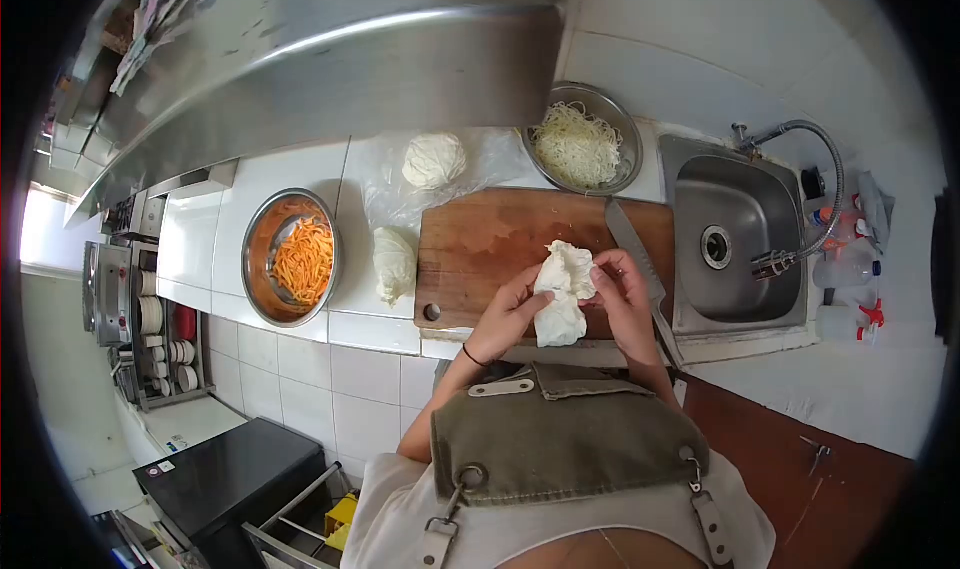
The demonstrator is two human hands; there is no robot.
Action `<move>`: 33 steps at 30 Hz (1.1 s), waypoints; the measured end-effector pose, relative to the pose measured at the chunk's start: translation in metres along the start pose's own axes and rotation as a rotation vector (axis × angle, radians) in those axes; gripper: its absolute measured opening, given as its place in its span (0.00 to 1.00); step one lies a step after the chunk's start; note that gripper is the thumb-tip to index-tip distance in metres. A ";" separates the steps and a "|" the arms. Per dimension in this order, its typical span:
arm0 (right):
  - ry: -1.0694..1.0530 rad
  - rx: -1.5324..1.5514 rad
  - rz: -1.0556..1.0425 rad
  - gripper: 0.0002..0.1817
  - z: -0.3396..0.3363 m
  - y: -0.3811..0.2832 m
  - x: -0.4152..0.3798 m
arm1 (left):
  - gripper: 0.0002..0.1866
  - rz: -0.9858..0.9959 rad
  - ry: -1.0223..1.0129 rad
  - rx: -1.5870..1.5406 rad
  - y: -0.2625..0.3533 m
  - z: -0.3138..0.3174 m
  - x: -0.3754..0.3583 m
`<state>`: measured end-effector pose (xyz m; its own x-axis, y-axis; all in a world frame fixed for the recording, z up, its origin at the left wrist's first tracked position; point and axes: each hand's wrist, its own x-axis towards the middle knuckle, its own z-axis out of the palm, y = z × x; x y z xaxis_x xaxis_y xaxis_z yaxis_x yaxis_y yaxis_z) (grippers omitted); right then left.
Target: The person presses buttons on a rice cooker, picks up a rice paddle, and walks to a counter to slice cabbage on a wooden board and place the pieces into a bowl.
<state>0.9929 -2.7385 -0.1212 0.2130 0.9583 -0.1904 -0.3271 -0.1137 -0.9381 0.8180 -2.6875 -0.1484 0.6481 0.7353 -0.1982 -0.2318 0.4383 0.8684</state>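
Over the front edge of the wooden cutting board (480,239) I hold a pale, crumpled cabbage leaf (562,314). My left hand (507,316) pinches its left side, thumb on top. The fingers of my right hand (622,291) are closed on its right edge. A knife (635,244) lies across the board's right end, blade away from me, its handle beside my right forearm. Left of the board rests a cabbage piece (394,266). Behind it, a round cabbage (434,161) sits on a clear plastic bag (385,184).
A steel bowl (262,304) of shredded carrot (303,259) stands at left. Another bowl (632,169) with pale shreds (578,144) is behind the board. At right are the sink (740,304), its hose tap (835,169) and bottles (845,269). A metal hood (400,69) overhangs the back.
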 end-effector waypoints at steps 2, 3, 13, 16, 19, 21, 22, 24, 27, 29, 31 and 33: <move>-0.002 -0.012 0.014 0.06 -0.002 -0.003 -0.001 | 0.21 -0.025 0.024 0.067 -0.002 -0.001 0.000; -0.007 -0.026 0.025 0.07 -0.002 -0.005 -0.002 | 0.21 -0.026 0.023 0.066 -0.003 -0.001 0.000; -0.156 -0.138 -0.110 0.18 -0.004 0.005 -0.002 | 0.23 0.184 0.259 0.820 0.017 0.014 -0.004; -0.112 -0.134 -0.107 0.20 -0.006 0.012 0.000 | 0.26 0.315 0.279 0.941 0.017 0.017 -0.004; -0.050 -0.020 -0.052 0.22 -0.005 0.013 0.001 | 0.29 0.407 0.251 1.010 0.014 0.017 -0.004; -0.042 -0.024 -0.071 0.22 -0.002 0.010 0.000 | 0.30 0.428 0.230 1.044 0.013 0.017 -0.004; -0.035 -0.026 -0.089 0.21 0.000 0.008 -0.002 | 0.31 0.405 0.210 1.070 0.013 0.015 -0.005; -0.067 -0.142 -0.044 0.19 0.002 -0.001 -0.003 | 0.31 0.380 0.185 1.095 0.014 0.013 -0.006; -0.145 -0.289 0.026 0.15 -0.001 0.000 -0.004 | 0.31 0.321 0.110 1.102 0.016 0.009 -0.005; -0.191 -0.315 0.061 0.13 -0.006 0.012 -0.004 | 0.32 0.424 0.039 1.073 0.014 0.004 -0.005; -0.188 -0.184 -0.011 0.12 -0.011 0.025 -0.001 | 0.31 0.407 -0.037 0.964 0.015 -0.004 0.000; -0.206 -0.194 -0.016 0.12 -0.016 0.026 0.002 | 0.30 0.395 -0.109 0.857 0.016 -0.011 0.001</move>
<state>0.9992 -2.7436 -0.1504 0.0188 0.9913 -0.1306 -0.1387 -0.1268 -0.9822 0.8071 -2.6737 -0.1400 0.7111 0.6777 0.1871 0.1342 -0.3921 0.9101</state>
